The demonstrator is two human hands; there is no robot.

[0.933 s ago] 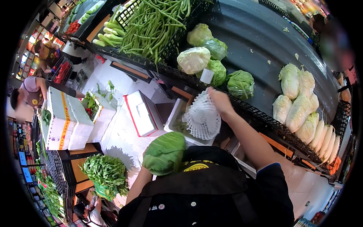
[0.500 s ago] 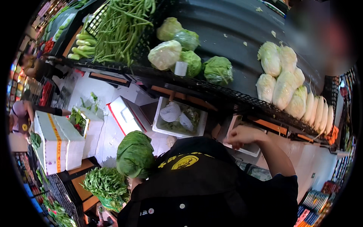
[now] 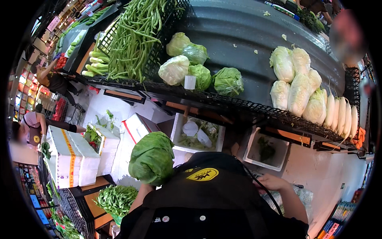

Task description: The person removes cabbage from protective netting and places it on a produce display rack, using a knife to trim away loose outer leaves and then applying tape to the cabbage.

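Holding green cabbage (image 3: pixel 151 158) aloft in left hand (image 3: pixel 147 187), just left of dark apron (image 3: pixel 229 187), with fingers mostly hidden but evidently clamped on it. With right hand (image 3: pixel 274 183) low, near pale wrapped bundle (image 3: pixel 305 195); cannot tell fingers' state, apart or together. Apparently mid-handling, one-handed; calling next for steady support beneath cabbage, near-round, with weak long axis roughly up-down in view, no stem end discernible. Beyond, below grey tabletop (image 3: pixel 242 44): white foam box (image 3: pixel 187 149) holding white netting (image 3: pixel 191 128). Farther, on tabletop: wrapped cabbages (image 3: pixel 174 70), green beans (image 3: pixel 133 44).
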